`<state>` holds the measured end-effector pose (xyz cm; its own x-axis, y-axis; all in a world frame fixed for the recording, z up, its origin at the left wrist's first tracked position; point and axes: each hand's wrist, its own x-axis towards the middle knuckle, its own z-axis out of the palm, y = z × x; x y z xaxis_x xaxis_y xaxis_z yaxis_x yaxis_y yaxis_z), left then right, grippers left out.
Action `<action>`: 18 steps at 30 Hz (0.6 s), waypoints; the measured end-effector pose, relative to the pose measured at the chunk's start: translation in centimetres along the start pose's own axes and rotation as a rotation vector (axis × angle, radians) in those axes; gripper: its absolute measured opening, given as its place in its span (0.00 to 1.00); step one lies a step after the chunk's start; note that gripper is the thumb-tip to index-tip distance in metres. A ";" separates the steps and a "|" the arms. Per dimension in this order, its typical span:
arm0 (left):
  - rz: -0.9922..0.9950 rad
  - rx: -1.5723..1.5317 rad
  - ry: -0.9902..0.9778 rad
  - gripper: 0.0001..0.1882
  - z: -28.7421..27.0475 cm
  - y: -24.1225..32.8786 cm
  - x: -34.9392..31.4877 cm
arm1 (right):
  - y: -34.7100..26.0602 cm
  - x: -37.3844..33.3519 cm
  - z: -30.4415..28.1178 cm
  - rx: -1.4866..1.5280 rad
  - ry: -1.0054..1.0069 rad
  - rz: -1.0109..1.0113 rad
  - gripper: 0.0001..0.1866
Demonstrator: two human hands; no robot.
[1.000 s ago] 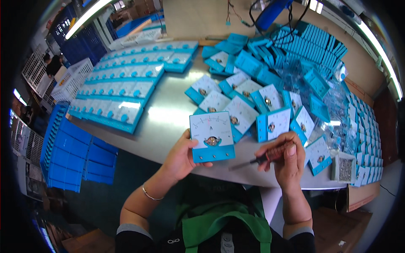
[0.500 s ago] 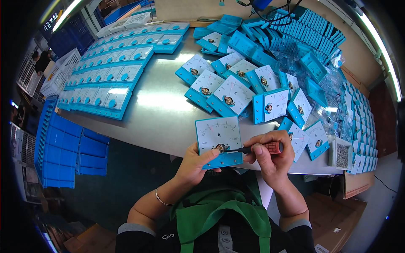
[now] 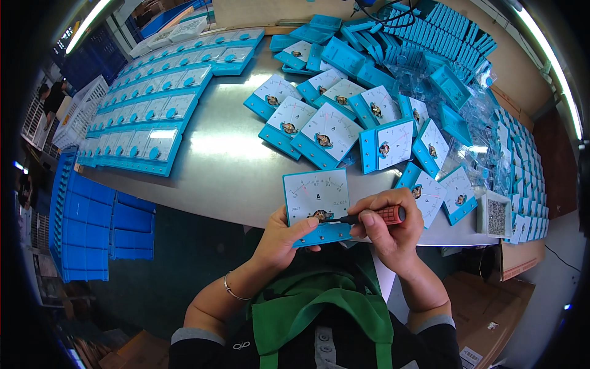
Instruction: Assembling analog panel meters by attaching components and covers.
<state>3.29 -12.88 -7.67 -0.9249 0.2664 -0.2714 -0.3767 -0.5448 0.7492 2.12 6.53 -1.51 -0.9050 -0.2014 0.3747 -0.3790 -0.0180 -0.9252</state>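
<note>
Left hand (image 3: 279, 241) grips a blue-and-white meter (image 3: 317, 192) by its lower left side, face up, at the near edge of the table (image 3: 224, 150); right hand (image 3: 393, 230) is closed around a red-handled screwdriver (image 3: 391, 214), its tip at the meter's round opening (image 3: 320, 214), contact unclear. Beyond lie similar loose meters (image 3: 337, 127), with blue cases (image 3: 342, 56) heaped farther back.

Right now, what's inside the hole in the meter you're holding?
Metal-looking parts show in the hole of the meter. The screwdriver and the left hand cover some of it; whatever lies deeper is hidden.
</note>
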 end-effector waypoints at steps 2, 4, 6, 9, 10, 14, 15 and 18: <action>-0.011 0.032 -0.008 0.19 0.0 -0.1 0.0 | -0.1 -0.1 0.0 -0.029 -0.016 -0.007 0.10; -0.026 0.066 -0.019 0.19 -0.1 -0.1 -0.1 | -0.2 0.6 -0.9 -0.106 -0.131 -0.059 0.10; -0.081 0.123 -0.043 0.19 -0.1 0.0 -0.2 | -0.5 1.4 -1.4 -0.185 -0.242 -0.108 0.09; -0.091 0.168 -0.040 0.15 0.8 0.2 -0.3 | -0.8 2.0 -1.5 -0.067 -0.191 0.178 0.10; -0.093 0.170 -0.041 0.15 0.9 0.1 -0.3 | -0.9 2.1 -1.5 -0.066 -0.188 0.179 0.10; 0.014 0.341 -0.083 0.14 1.2 -0.2 -0.5 | -0.2 3.2 -2.4 0.052 -0.098 0.396 0.13; 0.085 0.428 -0.114 0.13 1.4 -0.3 -0.5 | 0.0 3.4 -2.8 0.092 -0.076 0.446 0.14; 0.114 0.475 -0.162 0.13 1.0 -0.5 0.1 | -0.7 3.2 -2.5 0.004 -0.082 0.410 0.13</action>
<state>3.49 -11.81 -7.51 -0.9244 0.3672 -0.1033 -0.1744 -0.1660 0.9706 -0.98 8.33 0.53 -0.9625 -0.2695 -0.0311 0.0108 0.0765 -0.9970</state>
